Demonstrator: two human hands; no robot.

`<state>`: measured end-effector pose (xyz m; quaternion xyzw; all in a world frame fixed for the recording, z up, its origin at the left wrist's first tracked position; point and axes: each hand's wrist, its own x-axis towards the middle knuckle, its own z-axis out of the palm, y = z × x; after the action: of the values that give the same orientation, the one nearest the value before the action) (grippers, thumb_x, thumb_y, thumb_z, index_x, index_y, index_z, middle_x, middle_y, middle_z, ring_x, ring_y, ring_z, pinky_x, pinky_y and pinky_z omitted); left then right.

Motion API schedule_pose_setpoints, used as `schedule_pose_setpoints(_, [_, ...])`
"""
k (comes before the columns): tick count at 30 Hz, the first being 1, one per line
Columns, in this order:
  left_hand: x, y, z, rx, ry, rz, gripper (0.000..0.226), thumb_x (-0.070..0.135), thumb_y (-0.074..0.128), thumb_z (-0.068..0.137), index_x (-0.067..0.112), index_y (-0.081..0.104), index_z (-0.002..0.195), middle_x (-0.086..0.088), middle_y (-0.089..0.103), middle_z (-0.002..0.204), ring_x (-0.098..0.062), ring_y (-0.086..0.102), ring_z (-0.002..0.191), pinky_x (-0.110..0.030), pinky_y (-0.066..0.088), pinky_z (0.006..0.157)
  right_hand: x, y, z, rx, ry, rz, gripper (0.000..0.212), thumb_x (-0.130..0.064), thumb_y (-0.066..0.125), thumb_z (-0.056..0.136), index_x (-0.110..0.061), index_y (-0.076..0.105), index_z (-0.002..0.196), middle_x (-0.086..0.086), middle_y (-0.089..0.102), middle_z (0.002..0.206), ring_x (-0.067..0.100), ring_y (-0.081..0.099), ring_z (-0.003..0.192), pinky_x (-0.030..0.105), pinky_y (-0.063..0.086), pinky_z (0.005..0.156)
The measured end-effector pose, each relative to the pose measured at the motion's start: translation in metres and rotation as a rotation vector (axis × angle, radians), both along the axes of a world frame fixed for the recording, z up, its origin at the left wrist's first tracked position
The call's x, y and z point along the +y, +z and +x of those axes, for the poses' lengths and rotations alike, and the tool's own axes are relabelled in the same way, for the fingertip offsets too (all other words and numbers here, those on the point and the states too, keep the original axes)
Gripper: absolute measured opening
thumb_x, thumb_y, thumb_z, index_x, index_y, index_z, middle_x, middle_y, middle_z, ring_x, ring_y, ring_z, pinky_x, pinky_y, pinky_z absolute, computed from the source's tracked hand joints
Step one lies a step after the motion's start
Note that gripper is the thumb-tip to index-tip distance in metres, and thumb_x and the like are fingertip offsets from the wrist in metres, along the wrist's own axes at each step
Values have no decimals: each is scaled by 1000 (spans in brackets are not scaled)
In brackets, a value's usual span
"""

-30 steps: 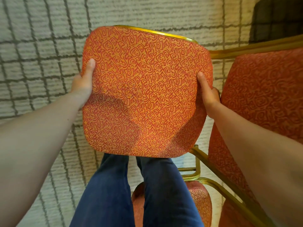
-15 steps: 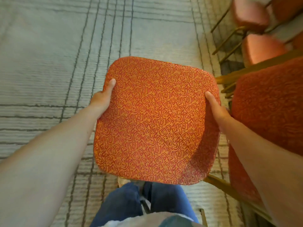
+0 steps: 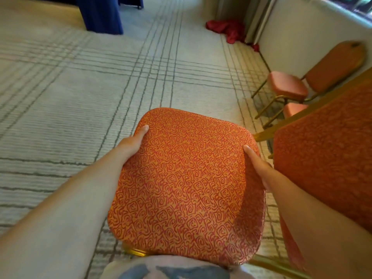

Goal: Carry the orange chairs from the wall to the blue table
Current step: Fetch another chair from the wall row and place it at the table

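I hold an orange patterned chair [image 3: 185, 184] in front of my body, its seat cushion facing up at me and its gold frame showing at the bottom edge. My left hand [image 3: 131, 142] grips the cushion's left side and my right hand [image 3: 256, 164] grips its right side. The chair's tall orange back [image 3: 326, 158] rises at the right. The blue table's cloth [image 3: 100, 14] hangs far ahead at the top left. Another orange chair [image 3: 314, 77] stands against the white wall at the right.
Pale carpet with grey grid lines [image 3: 100, 87] stretches between me and the table. A red cloth heap [image 3: 227, 29] lies by the wall at the top. A second pink-orange seat [image 3: 293, 109] shows beside the wall chair.
The view has lifted from looking straight down at the floor to looking ahead across the room. The chair stays held by both hands and now sits lower in view.
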<state>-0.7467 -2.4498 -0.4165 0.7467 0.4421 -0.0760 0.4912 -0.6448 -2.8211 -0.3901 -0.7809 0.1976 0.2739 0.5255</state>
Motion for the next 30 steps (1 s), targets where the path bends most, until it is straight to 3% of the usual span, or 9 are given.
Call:
schedule_pose_setpoints(6, [22, -7, -7, 10, 33, 85, 113, 93, 25, 67, 7, 50, 137, -23, 45, 142, -36, 45, 129, -41, 34, 107, 26, -1, 14, -58, 40, -93, 102, -82, 61, 64, -9, 54, 136, 15, 60, 130, 31, 60, 113, 44, 45, 104])
schedule_pose_setpoints(14, [43, -9, 38, 70, 53, 87, 112, 90, 27, 70, 4, 46, 139, -23, 42, 145, -36, 42, 132, -40, 32, 108, 52, -11, 72, -77, 145, -188, 125, -96, 46, 44, -20, 48, 142, 17, 52, 140, 34, 52, 123, 43, 38, 108])
schedule_pose_setpoints(17, [46, -17, 67, 88, 69, 81, 113, 90, 27, 70, 2, 44, 140, -22, 40, 146, -34, 40, 134, -39, 30, 109, 60, -23, 110, -52, 214, -200, 116, -96, 42, 55, -25, 40, 147, 17, 47, 143, 37, 48, 126, 46, 36, 109])
schedule_pose_setpoints(20, [57, -17, 117, 96, 63, 105, 112, 89, 23, 72, 2, 48, 137, -24, 44, 143, -35, 43, 132, -38, 32, 108, 76, -29, 169, -49, 223, -183, 107, -91, 45, 64, -21, 45, 144, 17, 50, 141, 36, 50, 123, 46, 36, 109])
schedule_pose_setpoints(28, [83, 0, 257, 70, 140, 155, 113, 91, 22, 71, 1, 52, 133, -25, 49, 138, -35, 49, 127, -38, 36, 104, 112, -7, 331, -68, 246, -130, 98, -89, 48, 65, -28, 46, 143, 14, 53, 139, 35, 52, 122, 46, 37, 109])
schedule_pose_setpoints(30, [93, 1, 283, 73, 142, 190, 114, 91, 20, 71, 0, 53, 132, -27, 48, 138, -36, 48, 127, -38, 35, 105, 123, -9, 359, -39, 220, -99, 104, -88, 54, 62, -20, 49, 141, 13, 55, 135, 33, 54, 119, 43, 39, 107])
